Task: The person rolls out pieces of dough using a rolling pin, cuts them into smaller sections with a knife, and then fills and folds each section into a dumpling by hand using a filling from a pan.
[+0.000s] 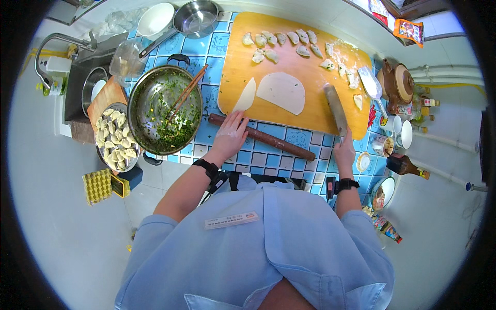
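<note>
On a wooden board (271,62) lie two pieces of rolled dough: a large one (282,92) with a rounded far edge, and a narrower pointed one (245,95) to its left. The fingertips of my left hand (231,133) rest at the near end of the narrow piece, with flour on the back of the hand. My right hand (344,151) grips the handle of a cleaver (335,108), whose blade lies over the right part of the board. A dark wooden rolling pin (271,140) lies along the board's near edge. Filled dumplings (303,51) sit along the board's far side.
Left of the board stands a steel pan (133,116) with chopped green filling and chopsticks (189,91). Beyond it are a saucepan (197,19), a white bowl (155,20) and a plate of dumplings (116,139). A flour scoop (371,83), teapot (399,83) and brown bottle (403,164) stand at right.
</note>
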A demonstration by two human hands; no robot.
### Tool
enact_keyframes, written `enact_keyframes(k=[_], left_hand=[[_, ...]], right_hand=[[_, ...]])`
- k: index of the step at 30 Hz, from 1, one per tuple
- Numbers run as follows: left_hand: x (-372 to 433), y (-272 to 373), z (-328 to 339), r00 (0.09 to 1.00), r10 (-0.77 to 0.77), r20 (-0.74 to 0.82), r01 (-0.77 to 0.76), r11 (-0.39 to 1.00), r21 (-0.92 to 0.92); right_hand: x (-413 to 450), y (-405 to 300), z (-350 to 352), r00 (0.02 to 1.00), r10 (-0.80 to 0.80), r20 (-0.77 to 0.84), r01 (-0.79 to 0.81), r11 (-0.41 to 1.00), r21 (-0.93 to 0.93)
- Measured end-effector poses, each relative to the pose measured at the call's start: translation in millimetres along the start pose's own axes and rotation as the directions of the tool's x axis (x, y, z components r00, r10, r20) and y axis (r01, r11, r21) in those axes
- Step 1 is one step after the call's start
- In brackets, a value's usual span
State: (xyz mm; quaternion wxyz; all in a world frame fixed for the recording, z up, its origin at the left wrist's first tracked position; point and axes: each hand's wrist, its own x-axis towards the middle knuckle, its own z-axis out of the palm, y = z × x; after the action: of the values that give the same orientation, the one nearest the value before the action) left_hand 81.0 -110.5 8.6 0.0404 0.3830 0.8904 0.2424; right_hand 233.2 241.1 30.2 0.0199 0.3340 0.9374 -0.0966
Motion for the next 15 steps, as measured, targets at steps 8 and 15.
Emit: enact_keyframes(k=[8,15], left_hand=[[-1.4,3.9,4.3,0.999,-0.006,-0.039,0.007,0.999,0.042],[10.7,7.3,5.4,0.991,-0.081,-0.105,0.084,0.996,0.023]], right_hand=[[11.6,-108.6,-34.3,0.832,-0.554,-0.031,0.522,0.763,0.38],[29.8,-169.8,-27.2,0.666,-0.705,0.244,0.664,0.71,0.236]])
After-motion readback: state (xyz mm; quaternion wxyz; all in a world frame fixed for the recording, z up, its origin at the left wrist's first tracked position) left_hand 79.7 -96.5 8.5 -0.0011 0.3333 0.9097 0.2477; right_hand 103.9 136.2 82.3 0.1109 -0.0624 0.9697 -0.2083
